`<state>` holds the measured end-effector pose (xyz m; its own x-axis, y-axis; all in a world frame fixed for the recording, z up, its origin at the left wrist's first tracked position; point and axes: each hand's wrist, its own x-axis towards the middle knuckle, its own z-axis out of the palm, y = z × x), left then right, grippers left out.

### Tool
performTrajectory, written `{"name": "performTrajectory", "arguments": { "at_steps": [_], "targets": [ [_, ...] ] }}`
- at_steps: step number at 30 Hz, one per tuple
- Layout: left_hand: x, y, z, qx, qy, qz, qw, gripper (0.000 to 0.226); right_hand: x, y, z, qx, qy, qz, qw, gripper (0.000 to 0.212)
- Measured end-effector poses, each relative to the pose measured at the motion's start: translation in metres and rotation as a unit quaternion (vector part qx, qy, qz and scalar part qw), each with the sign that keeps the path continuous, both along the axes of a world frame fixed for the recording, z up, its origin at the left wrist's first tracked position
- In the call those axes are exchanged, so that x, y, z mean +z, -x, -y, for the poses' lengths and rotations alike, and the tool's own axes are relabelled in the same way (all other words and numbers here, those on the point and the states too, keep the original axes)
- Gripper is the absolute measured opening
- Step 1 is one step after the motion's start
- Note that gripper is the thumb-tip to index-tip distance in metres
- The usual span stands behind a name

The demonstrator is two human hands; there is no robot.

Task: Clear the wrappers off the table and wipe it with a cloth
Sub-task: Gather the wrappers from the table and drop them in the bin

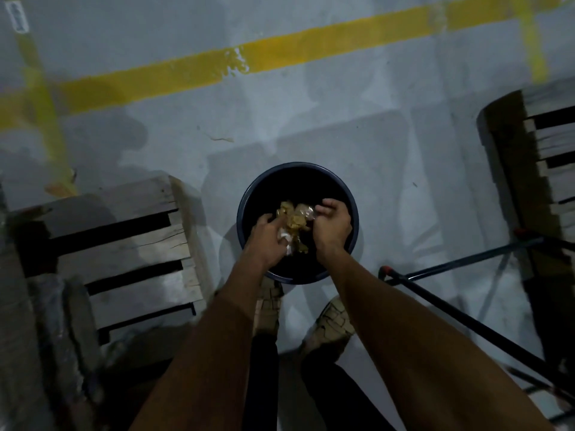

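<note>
Both hands are over a round dark bin that sits on the grey floor, right in front of the person's shoes. The hands are held there so the trash will fall straight in and not on the floor.

The left hand is at about 8 o'clock over the bin's mouth. Its fingers are curled round a bunch of crumpled wrappers, and a bit of white paper peeks out under its knuckles. The right hand is at about 3 o'clock. Its fingers are bent and pinch the shiny, see-through edge of the same bunch. Two hands are used because the bunch is loose and light, and bits could slip away.

The wrappers are gold and clear. They sit between the two hands, above the middle of the bin. The picture is dark, so I cannot tell if some have already dropped inside.

A wooden pallet lies at 9 o'clock from the bin. More wooden slats are at 2 o'clock. A thin dark metal frame stands at 4 o'clock. A yellow line runs across the floor at 12 o'clock. The table and cloth are not in view, so the wiping looks not yet begun.
</note>
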<state>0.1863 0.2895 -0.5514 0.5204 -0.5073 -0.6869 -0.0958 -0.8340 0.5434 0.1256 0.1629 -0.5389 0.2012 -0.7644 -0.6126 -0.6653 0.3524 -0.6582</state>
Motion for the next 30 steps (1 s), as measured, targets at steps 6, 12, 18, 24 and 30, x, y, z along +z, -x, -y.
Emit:
{"name": "performTrajectory", "arguments": {
  "at_steps": [6, 12, 18, 24, 30],
  "targets": [
    [0.048, 0.008, 0.002, 0.017, 0.001, -0.005, 1.000, 0.040, 0.045, 0.016, -0.004, 0.093, 0.040, -0.040, 0.994, 0.034],
    [0.154, 0.028, -0.010, 0.039, 0.007, -0.035, 0.999, 0.035, 0.147, 0.046, -0.018, 0.114, 0.049, -0.085, 0.989, 0.027],
    [0.307, 0.035, -0.014, 0.021, 0.013, -0.048, 0.999, 0.031, 0.291, 0.067, -0.030, 0.130, 0.075, -0.086, 0.985, 0.023],
    [0.428, 0.042, 0.000, -0.029, 0.059, -0.019, 0.998, 0.037, 0.398, 0.093, -0.044, 0.039, 0.082, -0.035, 0.995, 0.019],
    [0.526, 0.042, 0.035, -0.075, 0.182, 0.034, 0.980, 0.032, 0.496, 0.118, -0.043, -0.103, 0.106, 0.110, 0.983, 0.016]
  ]
}}
